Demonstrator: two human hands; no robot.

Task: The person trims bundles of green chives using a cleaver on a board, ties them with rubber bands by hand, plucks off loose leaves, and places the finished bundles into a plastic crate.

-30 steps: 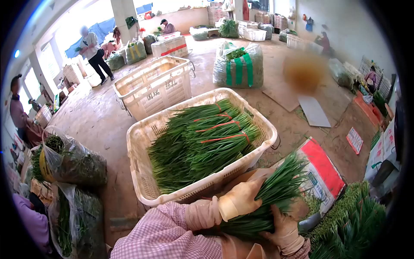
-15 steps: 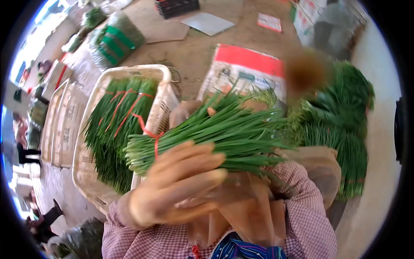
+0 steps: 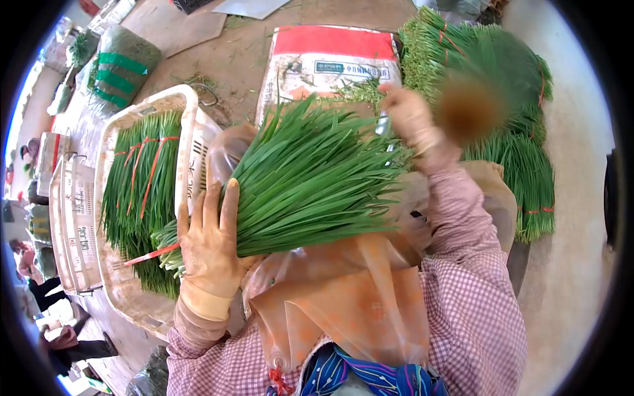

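Note:
A large bundle of green garlic chives (image 3: 310, 185) lies across my lap, its pale cut ends to the left and its leaf tips to the right. A red tie (image 3: 153, 255) sticks out near the cut ends. My left hand (image 3: 211, 244), in a tan glove, lies on the bundle near those ends with its fingers stretched out. My gloved right hand (image 3: 411, 119) is by the leaf tips, its fingers curled. Beneath it shows a thin, pale, shiny object (image 3: 382, 124), too blurred to name.
Left of me stands a cream plastic crate (image 3: 188, 105) holding tied chive bundles (image 3: 145, 171). More chives (image 3: 512, 178) are stacked at my right. A printed sack (image 3: 333, 49) with trimmings lies ahead. A wrapped bale (image 3: 122, 69) stands further left. A blurred brown spot (image 3: 470, 111) covers part of the view.
My left hand has moved left and lies flat on the bundle's tied end. My right hand has come into sight beyond the leaf tips. The view has shifted.

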